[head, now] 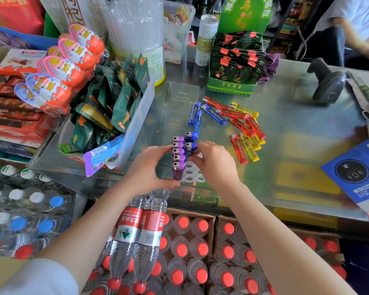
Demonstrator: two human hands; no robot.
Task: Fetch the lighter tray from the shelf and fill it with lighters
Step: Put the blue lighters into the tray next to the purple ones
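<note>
We are at the counter of a small convenience shop. The glass countertop (285,128) is crowded with goods for sale: Kinder Joy eggs (73,60), a bin of snack packets (107,103), a green display box of tea sachets (234,67) and loose lighters (241,122). A barcode scanner (328,81) rests nearby, with cartons of bottled water (192,252) below.

The glass-topped table (296,133) carries loose lighters (241,122), a white lighter tray (193,173) and a scanner (328,81). Snack boxes (232,67) stand behind.
</note>
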